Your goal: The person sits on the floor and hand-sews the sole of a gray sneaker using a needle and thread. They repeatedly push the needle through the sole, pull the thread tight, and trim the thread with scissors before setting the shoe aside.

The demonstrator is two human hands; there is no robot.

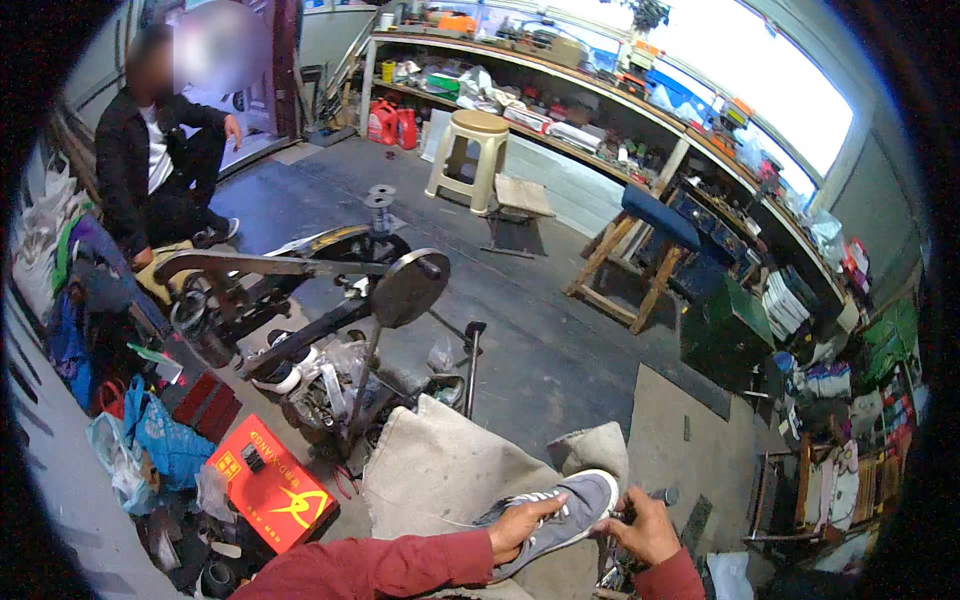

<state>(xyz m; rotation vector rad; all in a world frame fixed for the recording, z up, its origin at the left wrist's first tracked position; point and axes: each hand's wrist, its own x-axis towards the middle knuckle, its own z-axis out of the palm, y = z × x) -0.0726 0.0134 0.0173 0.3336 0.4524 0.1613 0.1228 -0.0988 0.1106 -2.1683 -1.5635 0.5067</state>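
A grey sneaker (592, 502) with white stripes and a white sole edge lies tilted over my lap, its toe pointing up and to the right. My left hand (518, 530) is closed around its side, the thumb lying across the upper. Close to the sole edge at the toe is my right hand (648, 530), its fingers curled and pinched together. What they hold, if anything, is too small to make out. Beneath the shoe spreads a beige cloth (425, 470), and one fold of it rises behind the toe.
A hand-cranked machine with a round metal wheel (410, 290) stands ahead on the left. A red box (265, 485) lies near my left arm. A person (150, 150) sits at the far left. Stools (470, 150) and loaded shelves (520, 125) stand farther back.
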